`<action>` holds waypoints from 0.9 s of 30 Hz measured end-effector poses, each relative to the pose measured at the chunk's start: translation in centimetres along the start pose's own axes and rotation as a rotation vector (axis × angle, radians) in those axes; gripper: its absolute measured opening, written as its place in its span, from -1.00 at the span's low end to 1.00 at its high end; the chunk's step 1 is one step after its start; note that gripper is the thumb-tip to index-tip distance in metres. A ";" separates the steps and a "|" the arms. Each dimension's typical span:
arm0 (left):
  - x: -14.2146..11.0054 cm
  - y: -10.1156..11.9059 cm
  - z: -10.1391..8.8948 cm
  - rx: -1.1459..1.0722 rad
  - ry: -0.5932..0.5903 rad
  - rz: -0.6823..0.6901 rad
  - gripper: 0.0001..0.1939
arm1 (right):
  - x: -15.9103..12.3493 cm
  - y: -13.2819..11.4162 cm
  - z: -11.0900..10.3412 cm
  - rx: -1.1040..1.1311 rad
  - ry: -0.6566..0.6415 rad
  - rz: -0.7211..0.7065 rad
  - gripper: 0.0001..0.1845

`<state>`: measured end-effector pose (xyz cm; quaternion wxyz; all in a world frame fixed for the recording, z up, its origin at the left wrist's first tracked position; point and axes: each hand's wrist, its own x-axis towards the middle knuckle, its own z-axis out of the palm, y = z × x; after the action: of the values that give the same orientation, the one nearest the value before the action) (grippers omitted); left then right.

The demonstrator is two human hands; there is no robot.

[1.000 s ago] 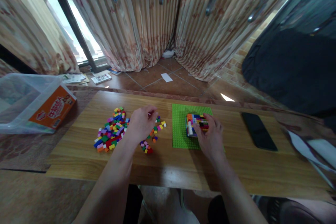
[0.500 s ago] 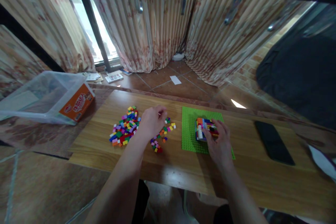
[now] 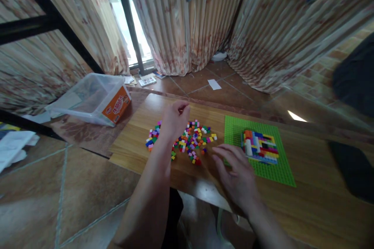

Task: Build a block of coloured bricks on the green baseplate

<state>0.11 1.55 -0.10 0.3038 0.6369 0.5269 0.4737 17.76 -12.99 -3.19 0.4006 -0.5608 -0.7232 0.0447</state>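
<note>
Above the pile of small colourful toy bricks (image 3: 191,137) hovers my left hand (image 3: 174,121), its fingers curled in a pinch. Whether a brick is between the fingertips I cannot make out, and the hand and forearm hide part of the pile. My right hand (image 3: 238,175) is over the wood just left of and in front of the green baseplate (image 3: 232,126), thumb and fingers apart, holding nothing. On that plate sits a low, multicoloured brick build (image 3: 260,146), with gaps in its upper layer and a white piece on its left side.
A clear plastic bin (image 3: 87,114) with an orange label stands left of the wooden table (image 3: 134,151). A black flat object (image 3: 352,169) lies on the table's right side. Papers (image 3: 147,81) are on the tiled floor beyond, by the striped curtains (image 3: 175,27).
My right hand has left the brick build and moved left and nearer to me, its fingers apart. My left hand stays over the pile. The camera view has swung to the left.
</note>
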 end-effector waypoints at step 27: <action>0.0 0.1 0.0 0.035 -0.073 -0.017 -0.77 | -0.3 -1.0 1.9 0.086 -0.164 0.203 -0.83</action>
<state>0.15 1.58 -0.05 0.3157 0.6545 0.5291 0.4382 15.81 -12.84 -4.10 0.3571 -0.6077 -0.6906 0.1618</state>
